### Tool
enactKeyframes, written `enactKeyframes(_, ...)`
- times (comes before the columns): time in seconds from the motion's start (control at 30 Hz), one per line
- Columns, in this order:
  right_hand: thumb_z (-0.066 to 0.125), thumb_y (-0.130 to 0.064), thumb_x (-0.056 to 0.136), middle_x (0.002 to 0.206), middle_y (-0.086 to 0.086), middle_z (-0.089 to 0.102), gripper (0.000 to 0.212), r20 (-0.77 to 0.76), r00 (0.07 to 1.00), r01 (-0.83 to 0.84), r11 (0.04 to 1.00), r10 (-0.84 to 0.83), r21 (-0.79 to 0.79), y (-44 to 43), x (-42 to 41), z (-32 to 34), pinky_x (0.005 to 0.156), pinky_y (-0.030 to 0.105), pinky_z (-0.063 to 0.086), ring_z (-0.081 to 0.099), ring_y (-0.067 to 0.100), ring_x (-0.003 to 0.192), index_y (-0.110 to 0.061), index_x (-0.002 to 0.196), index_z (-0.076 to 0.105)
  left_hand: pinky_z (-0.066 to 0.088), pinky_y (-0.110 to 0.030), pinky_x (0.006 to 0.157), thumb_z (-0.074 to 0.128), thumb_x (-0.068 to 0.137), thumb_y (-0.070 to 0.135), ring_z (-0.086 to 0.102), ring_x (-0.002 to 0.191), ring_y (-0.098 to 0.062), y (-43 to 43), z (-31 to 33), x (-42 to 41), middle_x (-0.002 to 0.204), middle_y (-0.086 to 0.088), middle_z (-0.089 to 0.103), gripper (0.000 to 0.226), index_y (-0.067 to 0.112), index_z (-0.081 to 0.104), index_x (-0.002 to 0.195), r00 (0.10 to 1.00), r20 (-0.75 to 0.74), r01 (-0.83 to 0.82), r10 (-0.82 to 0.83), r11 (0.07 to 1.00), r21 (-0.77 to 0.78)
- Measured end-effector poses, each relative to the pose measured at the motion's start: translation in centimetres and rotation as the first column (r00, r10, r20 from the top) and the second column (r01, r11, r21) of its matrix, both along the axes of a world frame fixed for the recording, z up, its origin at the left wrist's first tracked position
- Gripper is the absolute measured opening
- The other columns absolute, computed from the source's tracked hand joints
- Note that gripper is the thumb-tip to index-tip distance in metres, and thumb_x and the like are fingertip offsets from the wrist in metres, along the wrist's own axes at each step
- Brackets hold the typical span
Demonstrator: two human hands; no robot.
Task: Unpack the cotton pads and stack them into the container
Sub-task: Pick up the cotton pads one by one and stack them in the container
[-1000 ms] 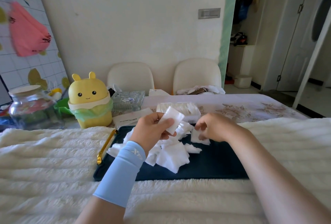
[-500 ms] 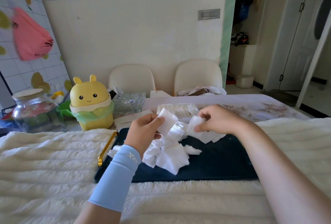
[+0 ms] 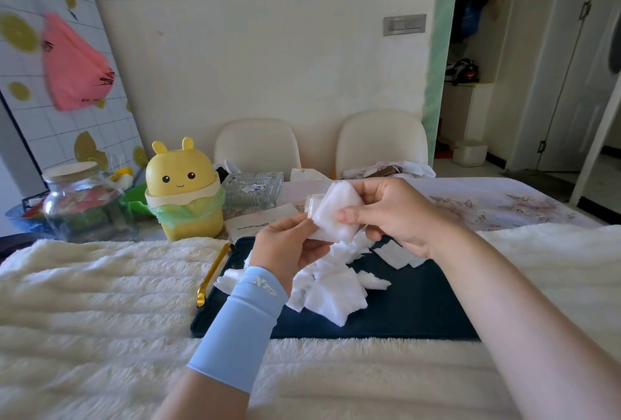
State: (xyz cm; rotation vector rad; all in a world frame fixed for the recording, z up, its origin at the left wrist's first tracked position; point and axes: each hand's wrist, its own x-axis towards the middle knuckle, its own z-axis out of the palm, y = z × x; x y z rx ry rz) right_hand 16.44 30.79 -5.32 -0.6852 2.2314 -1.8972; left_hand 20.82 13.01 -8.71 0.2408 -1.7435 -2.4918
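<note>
The raised cotton pads point(image 3: 336, 218) hid the left hand's point(image 3: 289, 248) fingertips and all but a sliver of the container point(image 3: 309, 203). The pink bag point(image 3: 75, 67) was blurred, and the jar's point(image 3: 80, 208) contents were unclear.

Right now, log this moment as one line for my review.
left hand: holds pad stack | right hand: pinches same stack | loose pads: heaped on dark tray | stack: above tray

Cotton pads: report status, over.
Both hands busy: left hand and right hand pinch held pads above the tray; loose pads heaped on it; nothing blocking.
</note>
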Motion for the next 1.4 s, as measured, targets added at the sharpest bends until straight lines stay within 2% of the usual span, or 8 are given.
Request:
enactKeyframes(0.3, 0.088, -0.019, 0.074, 0.080, -0.010, 0.075, 0.021, -0.344, 0.923, 0.284, 0.905, -0.169, 0.316, -1.2, 1.0, 0.7, 0.066, 0.022, 0.053, 0.068, 0.002, 0.067, -0.029, 0.085, 0.074, 0.062, -0.035, 0.075, 0.057, 0.098, 0.011, 0.072, 0.083, -0.029, -0.3, 0.1, 0.0, 0.102, -0.027, 0.072, 0.024, -0.009, 0.066, 0.109, 0.992, -0.020, 0.121, -0.121, 0.992, -0.022)
enactKeyframes(0.5, 0.093, -0.031, 0.066, 0.102, -0.017, 0.065, 0.048, -0.384, 0.902, 0.347, 0.859, -0.197, 0.375, -1.2, 0.9, 0.6, 0.068, 0.016, 0.040, 0.056, -0.007, 0.074, -0.038, 0.107, 0.069, 0.061, -0.038, 0.072, 0.060, 0.097, 0.022, 0.070, 0.080, -0.029, -0.2, 0.4, 0.1, 0.097, -0.024, 0.072, 0.032, -0.007, 0.068, 0.106, 0.985, -0.048, 0.161, -0.164, 0.984, -0.074)
enactKeyframes(0.67, 0.091, -0.026, 0.071, 0.103, -0.002, 0.076, 0.045, -0.157, 0.986, 0.092, 0.962, -0.052, 0.257, -0.4, 1.1, 1.0, 0.079, 0.022, 0.052, 0.069, 0.005, 0.088, -0.024, 0.112, 0.072, 0.060, -0.034, 0.074, 0.077, 0.068, 0.038, 0.071, 0.084, -0.025, -0.7, 0.7, 0.4, 0.091, -0.012, 0.076, 0.035, 0.010, 0.076, 0.088, 0.960, -0.139, 0.187, -0.244, 0.924, -0.333)
enactKeyframes(0.87, 0.082, -0.019, 0.074, 0.097, 0.010, 0.074, 0.033, 0.145, 0.987, -0.068, 0.998, 0.068, -0.008, 0.2, 0.0, -0.4, 0.075, 0.035, 0.055, 0.068, 0.019, 0.087, -0.012, 0.106, 0.073, 0.061, -0.032, 0.072, 0.075, 0.074, 0.028, 0.073, 0.085, -0.027, -1.6, 0.5, 0.0, 0.091, -0.012, 0.076, 0.032, 0.003, 0.069, 0.095, 0.953, -0.088, 0.241, -0.289, 0.904, -0.352)
enactKeyframes(1.0, 0.074, -0.025, 0.090, 0.091, -0.004, 0.074, 0.019, -0.115, 0.991, 0.102, 0.932, -0.066, 0.349, 0.6, 0.0, -0.1, 0.063, 0.020, 0.049, 0.068, 0.011, 0.067, -0.019, 0.107, 0.069, 0.061, -0.033, 0.077, 0.069, 0.091, 0.016, 0.073, 0.087, -0.030, -2.0, -0.2, -0.6, 0.098, -0.014, 0.076, 0.020, 0.004, 0.070, 0.108, 0.986, -0.029, 0.143, -0.162, 0.929, -0.342)
enactKeyframes(1.2, 0.087, -0.047, 0.070, 0.119, -0.015, 0.066, 0.067, 0.046, 0.991, -0.090, 0.379, 0.125, 0.921, 1.3, 0.8, -0.3, 0.096, 0.031, 0.051, 0.063, 0.010, 0.105, -0.033, 0.130, 0.061, 0.060, -0.035, 0.083, 0.068, 0.092, 0.012, 0.074, 0.086, -0.026, -2.3, -0.5, -1.0, 0.097, -0.016, 0.075, 0.010, 0.004, 0.072, 0.097, 1.000, 0.007, -0.023, 0.024, 0.989, -0.148)
enactKeyframes(1.3, 0.078, -0.038, 0.082, 0.091, -0.008, 0.069, 0.011, -0.046, 0.990, -0.011, 0.388, 0.137, 0.922, 1.1, 0.3, -0.9, 0.073, 0.029, 0.049, 0.062, 0.014, 0.084, -0.034, 0.092, 0.075, 0.059, -0.036, 0.083, 0.066, 0.093, 0.009, 0.073, 0.094, -0.030, -2.2, -0.4, -1.0, 0.102, -0.018, 0.073, 0.008, 0.003, 0.069, 0.096, 0.999, 0.013, -0.030, 0.031, 0.996, -0.081)
enactKeyframes(1.4, 0.072, -0.035, 0.090, 0.062, -0.008, 0.058, 0.026, -0.113, 0.990, 0.051, 0.534, 0.084, 0.844, 2.1, -0.3, -0.3, 0.058, 0.026, 0.039, 0.052, 0.013, 0.057, -0.025, 0.066, 0.065, 0.059, -0.035, 0.083, 0.065, 0.093, 0.010, 0.072, 0.095, -0.030, -2.1, -0.5, -1.0, 0.104, -0.018, 0.073, 0.008, 0.004, 0.069, 0.096, 0.999, 0.007, -0.046, 0.047, 0.992, -0.115)
